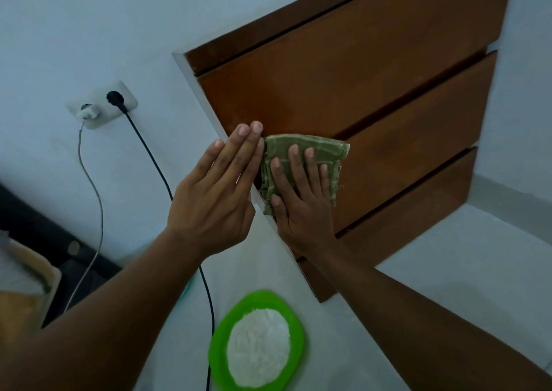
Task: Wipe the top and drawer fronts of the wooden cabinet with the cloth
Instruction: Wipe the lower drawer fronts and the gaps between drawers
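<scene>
no readable text, no labels, no numbers anywhere

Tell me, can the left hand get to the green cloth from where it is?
Probably yes. The left hand lies flat right beside the green cloth, fingertips nearly at its edge. Only the right hand, pressing it on the drawer front, covers part.

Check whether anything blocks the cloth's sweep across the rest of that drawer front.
Nothing visible does. The right hand presses the green cloth flat at the drawer front near its left edge, and the wood to the right is bare. The left hand rests flat beside it on the white frame, outside that path.
</scene>
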`<state>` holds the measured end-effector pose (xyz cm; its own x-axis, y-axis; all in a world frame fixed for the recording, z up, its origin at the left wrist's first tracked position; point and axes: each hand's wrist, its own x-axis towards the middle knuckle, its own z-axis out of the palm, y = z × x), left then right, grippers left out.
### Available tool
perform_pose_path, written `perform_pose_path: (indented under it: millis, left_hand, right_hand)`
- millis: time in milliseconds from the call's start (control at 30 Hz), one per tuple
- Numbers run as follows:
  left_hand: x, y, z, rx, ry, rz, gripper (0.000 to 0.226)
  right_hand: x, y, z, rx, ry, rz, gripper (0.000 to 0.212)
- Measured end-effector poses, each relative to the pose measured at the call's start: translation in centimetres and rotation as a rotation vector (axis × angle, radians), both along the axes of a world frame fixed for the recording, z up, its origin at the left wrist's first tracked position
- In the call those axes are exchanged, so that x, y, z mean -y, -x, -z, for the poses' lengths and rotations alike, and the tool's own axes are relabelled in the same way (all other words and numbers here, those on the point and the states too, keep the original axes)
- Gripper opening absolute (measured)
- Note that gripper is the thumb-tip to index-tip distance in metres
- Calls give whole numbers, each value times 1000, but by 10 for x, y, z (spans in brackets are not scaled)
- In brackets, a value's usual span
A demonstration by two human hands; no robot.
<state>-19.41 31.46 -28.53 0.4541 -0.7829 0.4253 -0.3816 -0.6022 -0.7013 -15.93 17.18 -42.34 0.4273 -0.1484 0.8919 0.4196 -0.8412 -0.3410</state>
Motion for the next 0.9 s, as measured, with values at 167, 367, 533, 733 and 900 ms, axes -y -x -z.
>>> perform_pose_path:
  millis: [167,367,533,733,900]
  left_hand:
    - [6,0,17,-22,29,12,73]
    - [12,3,40,-81,39,4,73]
    - [15,7,62,-156,8,-16,72]
    - [21,8,78,-210,45,-38,73]
    - [28,6,92,-253,-22,-36,72]
  right_hand:
    - [2,6,38,-37,29,-34,54]
    - [4,12,76,-118,-11,-33,60]
    - [5,21,98,-177,-91,-55,64]
    - [2,24,108,-228,-219,-23,67]
    - [0,23,111,-271,-348,-5,66]
